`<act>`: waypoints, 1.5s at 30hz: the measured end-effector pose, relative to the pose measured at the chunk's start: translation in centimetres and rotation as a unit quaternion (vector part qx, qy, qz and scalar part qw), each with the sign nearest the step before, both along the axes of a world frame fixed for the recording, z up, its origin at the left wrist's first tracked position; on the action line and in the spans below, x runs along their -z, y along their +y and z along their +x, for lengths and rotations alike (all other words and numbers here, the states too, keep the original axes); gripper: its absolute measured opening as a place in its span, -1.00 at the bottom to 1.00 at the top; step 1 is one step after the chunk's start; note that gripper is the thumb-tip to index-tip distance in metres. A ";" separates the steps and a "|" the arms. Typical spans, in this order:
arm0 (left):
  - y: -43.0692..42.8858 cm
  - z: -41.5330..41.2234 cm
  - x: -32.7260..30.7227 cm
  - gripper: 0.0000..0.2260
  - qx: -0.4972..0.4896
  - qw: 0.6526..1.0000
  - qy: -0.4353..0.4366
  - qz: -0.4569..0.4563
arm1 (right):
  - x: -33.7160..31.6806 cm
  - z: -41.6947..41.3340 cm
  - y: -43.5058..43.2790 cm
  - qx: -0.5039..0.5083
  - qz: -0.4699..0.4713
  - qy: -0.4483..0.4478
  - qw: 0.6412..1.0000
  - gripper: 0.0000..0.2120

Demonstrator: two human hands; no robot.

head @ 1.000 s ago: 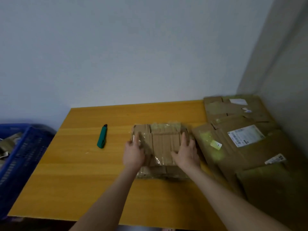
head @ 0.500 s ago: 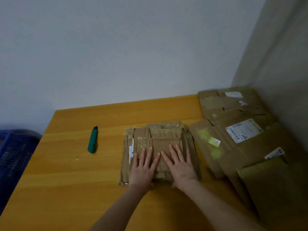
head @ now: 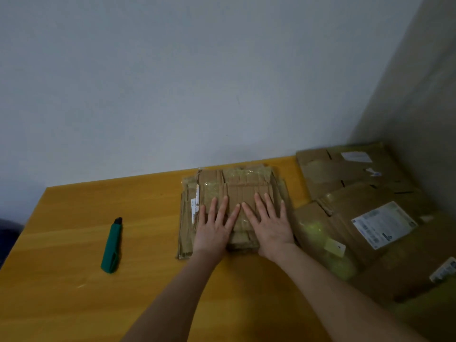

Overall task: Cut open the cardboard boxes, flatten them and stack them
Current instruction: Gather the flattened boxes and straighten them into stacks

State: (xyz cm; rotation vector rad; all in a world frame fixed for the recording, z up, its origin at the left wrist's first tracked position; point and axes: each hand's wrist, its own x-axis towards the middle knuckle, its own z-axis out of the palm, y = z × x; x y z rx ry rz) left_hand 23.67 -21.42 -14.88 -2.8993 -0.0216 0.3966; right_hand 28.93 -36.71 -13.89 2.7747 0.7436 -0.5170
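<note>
While both palms press flat, the left hand (head: 214,227) and right hand (head: 270,224) lie side by side, fingers straight and spread, on the flattened cardboard box (head: 232,191) near the wooden table's (head: 61,243) far edge. Left lies a green utility knife (head: 112,245); a stack of flattened boxes (head: 357,218) fills the right edge.

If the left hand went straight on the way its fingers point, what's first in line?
The left hand lies flat on the flattened box, fingers toward the back wall. Ahead is only more of that cardboard, then probably the wall; the gap behind the box is unclear.
</note>
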 end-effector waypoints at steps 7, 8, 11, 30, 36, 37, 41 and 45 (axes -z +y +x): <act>1.7 5.8 0.1 0.30 0.016 0.999 0.035 0.022 | -0.3 5.7 1.7 -0.009 -0.013 0.024 1.000 0.28; 1.7 6.0 0.1 0.30 0.019 0.999 0.042 0.023 | -0.3 5.9 1.8 -0.011 -0.015 0.025 1.000 0.29; 1.7 5.9 -0.5 0.30 0.024 0.999 0.041 0.010 | -0.6 5.4 1.6 -0.014 -0.016 0.002 1.000 0.32; 2.6 4.9 0.5 0.28 -0.020 0.999 0.027 0.010 | 1.2 5.3 3.3 -0.044 0.021 0.010 0.999 0.34; 2.7 5.3 -0.8 0.27 -0.023 0.998 0.066 0.001 | 1.0 5.2 3.4 -0.039 0.023 0.008 0.999 0.32; 2.8 5.4 -1.0 0.27 -0.025 0.997 0.075 -0.001 | 0.9 5.1 3.4 -0.036 0.021 0.010 0.999 0.32; 2.8 6.0 -2.1 0.26 -0.031 0.993 0.113 -0.008 | -0.4 5.5 3.2 -0.054 0.021 0.048 0.997 0.32; 3.1 6.0 -4.1 0.21 -0.042 0.991 0.118 -0.039 | -2.6 5.2 1.1 -0.073 0.081 0.049 0.993 0.13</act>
